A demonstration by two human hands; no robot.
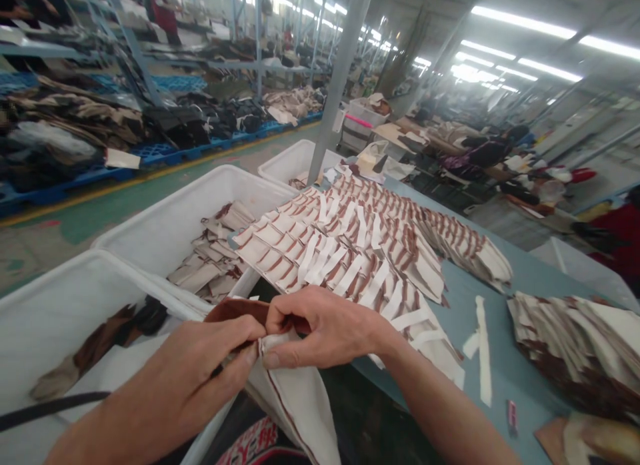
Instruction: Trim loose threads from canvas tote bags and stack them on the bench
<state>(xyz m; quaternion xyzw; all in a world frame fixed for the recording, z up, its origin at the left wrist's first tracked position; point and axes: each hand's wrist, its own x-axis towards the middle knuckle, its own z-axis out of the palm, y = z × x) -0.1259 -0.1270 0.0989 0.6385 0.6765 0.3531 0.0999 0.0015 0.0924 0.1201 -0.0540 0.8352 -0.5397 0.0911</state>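
The left hand [200, 365] and right hand [325, 332] both pinch the cream piece [300, 405] at its edge. A slipping pinch could drop it below them, or jostle the fanned pieces [350, 252] just beyond.

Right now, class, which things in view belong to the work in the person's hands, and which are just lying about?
In hand: left hand, right hand, the fabric piece pinched by both sets of fingers, fanned rows of like pieces on the table.
Lying about: white bins, loose white strips, heap of pieces at right, blue pallets across the aisle.
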